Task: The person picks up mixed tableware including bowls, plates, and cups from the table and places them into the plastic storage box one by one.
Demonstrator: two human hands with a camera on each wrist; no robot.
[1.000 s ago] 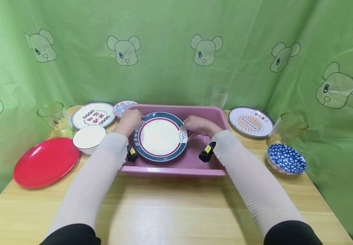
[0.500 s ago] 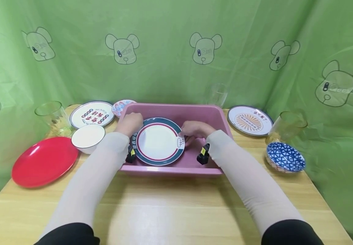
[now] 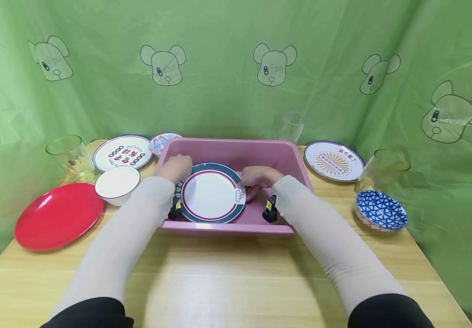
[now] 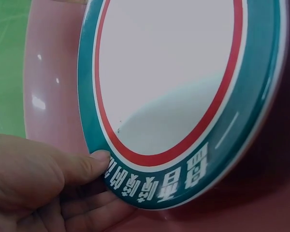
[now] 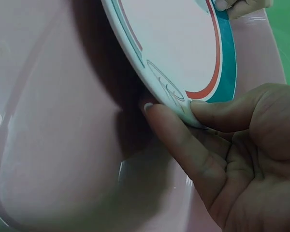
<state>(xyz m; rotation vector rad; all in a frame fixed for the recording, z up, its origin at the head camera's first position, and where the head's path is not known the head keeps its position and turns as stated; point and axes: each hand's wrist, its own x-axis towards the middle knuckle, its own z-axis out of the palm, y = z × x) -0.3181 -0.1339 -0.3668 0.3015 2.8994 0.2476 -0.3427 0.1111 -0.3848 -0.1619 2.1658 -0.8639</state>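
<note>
A white plate (image 3: pixel 210 195) with a teal rim and a red ring is inside the pink tub (image 3: pixel 229 229), in its left half. My left hand (image 3: pixel 177 168) pinches the plate's left edge, thumb on the lettered rim and fingers underneath, as the left wrist view shows. On the opposite edge my right hand (image 3: pixel 259 177) pinches the rim by a small line drawing. In the right wrist view its thumb (image 5: pixel 222 116) lies on top and the index finger is below. A dark shadow shows between the plate's edge and the tub floor (image 5: pixel 82 159).
Left of the tub are a red plate (image 3: pixel 59 216), a white bowl (image 3: pixel 117 184), a glass (image 3: pixel 72 157), a lettered plate (image 3: pixel 123 153) and a small patterned dish (image 3: pixel 162 142). On the right are a sunburst plate (image 3: pixel 334 161), a yellowish glass (image 3: pixel 383 171) and a blue-patterned bowl (image 3: pixel 381 210). A clear glass (image 3: pixel 291 126) stands behind.
Both hands have lowered the plate deeper into the tub, toward its floor and slightly nearer the front wall. The grip on both edges stays the same.
</note>
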